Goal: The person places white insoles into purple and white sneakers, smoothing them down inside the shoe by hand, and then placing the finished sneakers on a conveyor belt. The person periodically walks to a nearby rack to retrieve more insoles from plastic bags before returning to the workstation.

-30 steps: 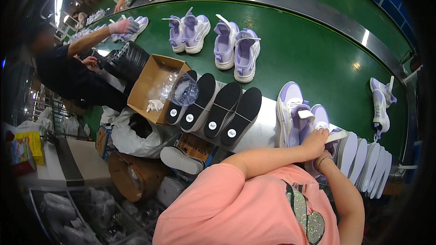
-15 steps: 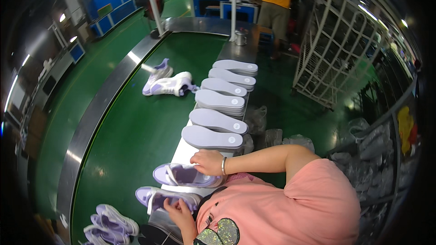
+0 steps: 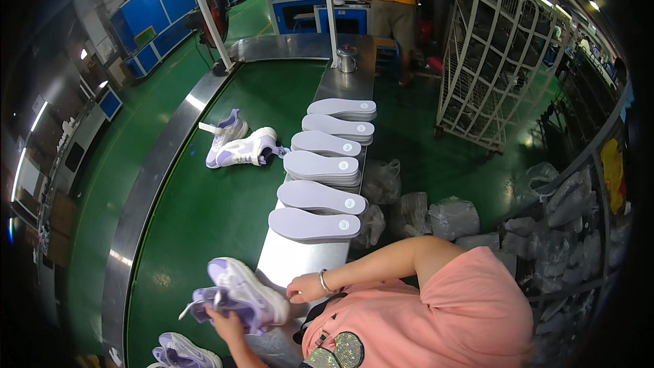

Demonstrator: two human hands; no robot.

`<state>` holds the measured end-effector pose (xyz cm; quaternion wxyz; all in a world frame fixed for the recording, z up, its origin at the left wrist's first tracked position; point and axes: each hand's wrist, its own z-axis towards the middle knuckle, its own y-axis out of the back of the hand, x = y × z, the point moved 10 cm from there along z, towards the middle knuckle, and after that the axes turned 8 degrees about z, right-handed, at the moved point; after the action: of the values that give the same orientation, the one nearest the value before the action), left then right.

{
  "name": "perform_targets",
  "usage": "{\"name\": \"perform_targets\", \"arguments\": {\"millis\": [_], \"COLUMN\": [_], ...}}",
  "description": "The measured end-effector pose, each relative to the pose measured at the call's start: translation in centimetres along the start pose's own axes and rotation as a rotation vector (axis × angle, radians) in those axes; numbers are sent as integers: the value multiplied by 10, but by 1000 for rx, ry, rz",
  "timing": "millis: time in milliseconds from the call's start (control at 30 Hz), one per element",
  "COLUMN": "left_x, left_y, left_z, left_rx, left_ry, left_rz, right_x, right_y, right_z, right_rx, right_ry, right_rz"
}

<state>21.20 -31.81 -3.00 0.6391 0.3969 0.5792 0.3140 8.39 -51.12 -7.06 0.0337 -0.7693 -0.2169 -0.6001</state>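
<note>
The left hand (image 3: 229,328) has gathered two chunky-soled white-and-lavender sneakers (image 3: 246,292) against its fingers. The right hand (image 3: 308,289) no longer overhangs one.

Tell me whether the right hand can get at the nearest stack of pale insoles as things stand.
Probably yes: the right hand looks close enough, and only the metal ledge shows between it and the nearest insole stack.

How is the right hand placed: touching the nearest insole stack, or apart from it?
Apart. The head view shows the bare metal ledge between the right hand and the nearest insole stack.
</note>
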Motion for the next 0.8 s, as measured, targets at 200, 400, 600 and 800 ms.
{"name": "perform_targets", "arguments": {"millis": [200,400,600,800], "left_x": [59,7,-29,-45], "left_y": [65,68,-51,-93], "left_z": [75,42,-27,-45], "left_rx": [-240,-425,-188,-110], "left_ry": [63,-42,-91,-180], "left_rz": [-18,-17,112,350], "right_x": [7,22,17,-26], "right_y": [62,189,336,389], "right_z": [22,43,94,148], "right_rx": [16,-263,-625,-491], "right_ry": [28,150,-146,-390], "right_rz": [-259,-469,-1001,-1153]}}
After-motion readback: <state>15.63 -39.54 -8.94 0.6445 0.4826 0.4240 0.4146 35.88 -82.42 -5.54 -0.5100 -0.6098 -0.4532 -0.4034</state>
